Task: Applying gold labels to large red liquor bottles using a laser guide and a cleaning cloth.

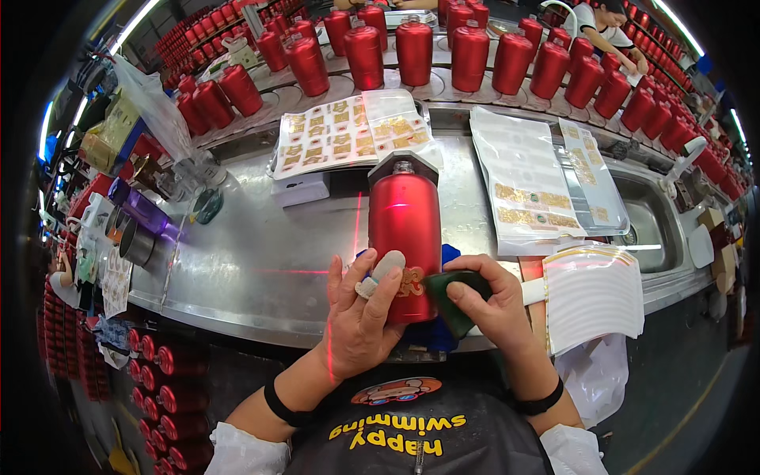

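Observation:
A glossy red bottle (404,229) lies on its back in front of me, its neck toward the far side, in a dark holder with an angular end (427,169). My left hand (360,313) grips its lower left side; pale covers are on some fingertips. A gold decal (412,282) sits on the bottle's surface beside those fingers. My right hand (503,305) pinches a dark green flat scraper (461,299) between thumb and fingers, its edge against the bottle's right side near the decal. Blue cloth (450,252) shows under the bottle. Red laser lines cross the bottle and my left arm.
Sheets of gold decals (317,142) lie at the back left, more sheets (518,170) at right. A sink (645,214) is at far right. Red bottles (416,54) line a conveyor behind the steel table (261,261). A purple bottle (141,207) stands left. A co-worker (606,28) is at back right.

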A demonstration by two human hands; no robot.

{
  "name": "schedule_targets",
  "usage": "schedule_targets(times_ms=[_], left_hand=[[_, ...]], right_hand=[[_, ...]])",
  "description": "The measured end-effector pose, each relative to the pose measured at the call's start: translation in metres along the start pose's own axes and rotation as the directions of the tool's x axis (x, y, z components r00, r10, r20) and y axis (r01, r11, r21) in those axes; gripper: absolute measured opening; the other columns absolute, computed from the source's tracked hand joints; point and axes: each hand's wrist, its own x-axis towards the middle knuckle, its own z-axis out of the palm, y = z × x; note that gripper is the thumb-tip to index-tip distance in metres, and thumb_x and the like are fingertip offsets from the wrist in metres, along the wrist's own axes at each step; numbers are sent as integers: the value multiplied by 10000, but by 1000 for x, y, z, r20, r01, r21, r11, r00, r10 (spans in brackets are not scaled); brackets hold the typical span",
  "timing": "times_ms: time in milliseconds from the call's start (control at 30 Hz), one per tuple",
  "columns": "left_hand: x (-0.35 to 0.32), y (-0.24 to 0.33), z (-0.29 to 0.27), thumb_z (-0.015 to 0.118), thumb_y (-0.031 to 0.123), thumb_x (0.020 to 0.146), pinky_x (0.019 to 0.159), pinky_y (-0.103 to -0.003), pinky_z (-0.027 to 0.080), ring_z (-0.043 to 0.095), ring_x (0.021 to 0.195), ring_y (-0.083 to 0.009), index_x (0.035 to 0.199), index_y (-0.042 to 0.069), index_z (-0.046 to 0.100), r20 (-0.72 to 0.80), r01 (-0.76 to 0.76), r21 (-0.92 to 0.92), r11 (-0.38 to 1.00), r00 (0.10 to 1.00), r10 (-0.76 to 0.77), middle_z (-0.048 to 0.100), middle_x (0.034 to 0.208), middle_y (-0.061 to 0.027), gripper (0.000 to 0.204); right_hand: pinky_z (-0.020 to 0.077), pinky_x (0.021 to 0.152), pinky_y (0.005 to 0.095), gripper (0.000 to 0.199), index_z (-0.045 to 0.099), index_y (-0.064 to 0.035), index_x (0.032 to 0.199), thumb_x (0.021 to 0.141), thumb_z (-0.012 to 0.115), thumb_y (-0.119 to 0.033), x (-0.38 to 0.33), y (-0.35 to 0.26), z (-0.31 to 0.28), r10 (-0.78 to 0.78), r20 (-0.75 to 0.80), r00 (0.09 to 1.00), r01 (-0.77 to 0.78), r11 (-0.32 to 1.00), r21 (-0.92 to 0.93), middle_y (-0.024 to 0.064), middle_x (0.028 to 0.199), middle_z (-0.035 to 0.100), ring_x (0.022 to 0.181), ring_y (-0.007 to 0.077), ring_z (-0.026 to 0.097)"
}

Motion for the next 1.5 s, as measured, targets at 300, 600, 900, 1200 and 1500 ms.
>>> schedule_targets(times_ms=[300, 600, 900, 1200, 1500], left_hand=[[5, 9, -6, 759, 127, 697, 1148, -569, 116, 334, 1359, -379, 1386, 92, 493, 44, 77, 121, 990, 996, -83, 544, 1346, -172, 740], [8, 7, -6, 672, 136, 809, 1149, -552, 139, 405, 1332, -333, 1294, 151, 589, 39, -5, 235, 972, 999, -5, 552, 1355, -138, 492], [-14, -4, -3, 758, 160, 725, 1119, -612, 115, 312, 1378, -386, 1463, 60, 328, -34, 309, -223, 925, 945, -324, 448, 1439, -158, 860], [-12, -10, -10, 718, 308, 821, 1126, -610, 92, 325, 1368, -434, 1476, -41, 233, -35, 172, -32, 985, 984, -173, 407, 1422, -252, 886], [-12, -14, -10, 785, 309, 735, 1126, -605, 79, 304, 1383, -396, 1502, 14, 216, -73, 198, -25, 980, 977, -199, 472, 1426, -128, 1000]], right_hand=[[489, 698, 219, 228, 631, -19, 1071, 879, 682, -130, -2, 7, 1, -29, -3, 1000, 29, 999, -29, 20, 879, 677, 786, 60, 601], [480, 671, 278, 212, 617, -22, 1029, 851, 695, -107, 4, 9, -4, -100, -156, 983, 73, 983, -170, 41, 801, 631, 728, 124, 591], [426, 708, 372, 271, 670, -96, 916, 668, 749, -22, 30, -39, 16, -392, 601, 696, 679, 632, -373, 63, 853, 557, 786, 251, 547], [471, 676, 337, 253, 675, -62, 941, 711, 759, -1, 45, -60, 26, -473, 293, 831, 542, 572, -615, 70, 829, 628, 762, 239, 595], [495, 695, 340, 307, 671, -56, 991, 706, 752, 23, 40, -43, 21, -539, 84, 838, 368, 445, -817, 109, 830, 605, 777, 254, 615]])
